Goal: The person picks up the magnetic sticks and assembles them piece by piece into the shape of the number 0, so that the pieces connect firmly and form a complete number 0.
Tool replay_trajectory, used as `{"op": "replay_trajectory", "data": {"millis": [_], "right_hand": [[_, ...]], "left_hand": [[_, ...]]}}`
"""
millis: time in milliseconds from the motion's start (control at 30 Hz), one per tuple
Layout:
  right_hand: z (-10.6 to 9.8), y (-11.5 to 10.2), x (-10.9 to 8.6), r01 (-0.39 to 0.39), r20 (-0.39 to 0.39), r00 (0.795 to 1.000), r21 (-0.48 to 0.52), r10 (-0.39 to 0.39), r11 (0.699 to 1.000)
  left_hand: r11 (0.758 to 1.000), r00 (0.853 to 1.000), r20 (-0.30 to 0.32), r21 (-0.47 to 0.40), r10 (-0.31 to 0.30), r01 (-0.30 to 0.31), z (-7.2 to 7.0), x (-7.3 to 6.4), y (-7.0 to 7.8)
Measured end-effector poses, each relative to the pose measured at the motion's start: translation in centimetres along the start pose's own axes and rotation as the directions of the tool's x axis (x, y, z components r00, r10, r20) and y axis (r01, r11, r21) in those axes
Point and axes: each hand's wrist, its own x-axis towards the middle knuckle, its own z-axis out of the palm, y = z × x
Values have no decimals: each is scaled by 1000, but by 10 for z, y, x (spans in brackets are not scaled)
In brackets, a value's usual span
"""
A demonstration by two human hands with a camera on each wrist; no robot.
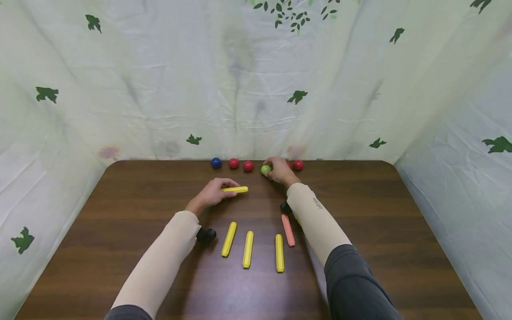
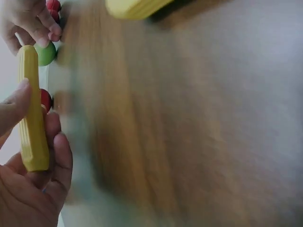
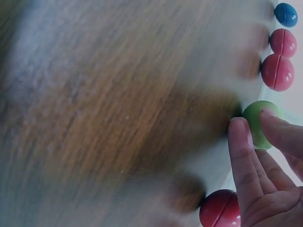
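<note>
My left hand (image 1: 213, 193) holds a yellow ridged stick (image 1: 241, 190) just above the table, thumb on one side and fingers on the other. In the left wrist view the same yellow stick (image 2: 33, 127) stands lengthwise across the fingers. At the far table edge, my right hand (image 1: 281, 171) pinches a green ball (image 1: 265, 170) between thumb and fingers, as the green ball (image 3: 258, 120) in the right wrist view also shows. Left of it sit red balls (image 1: 248, 166) and a blue ball (image 1: 216, 162). Another red ball (image 1: 298, 165) sits to its right, with one more partly hidden behind the right hand.
Several yellow sticks (image 1: 247, 250) and a pink stick (image 1: 288, 230) lie on the brown wooden table (image 1: 140, 249), nearer to me. Part of one yellow stick is covered by the right forearm. A white cloth (image 1: 160, 89) with green leaf prints hangs behind and beside the table.
</note>
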Motion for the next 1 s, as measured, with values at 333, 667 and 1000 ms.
{"op": "replay_trajectory", "data": {"millis": [333,667,1000], "right_hand": [[0,-2,0,-4,-3,1000,-25,4,1000],[-1,-1,0,-22,-9,1000,-36,21,999],[2,0,-1,-52,-14,999,19,52,998]], "left_hand": [[999,1000,-15,49,-19,19,7,23,-4],[998,999,36,57,-33,31,2,27,-3],[996,999,19,83,-45,43,5,36,-2]]}}
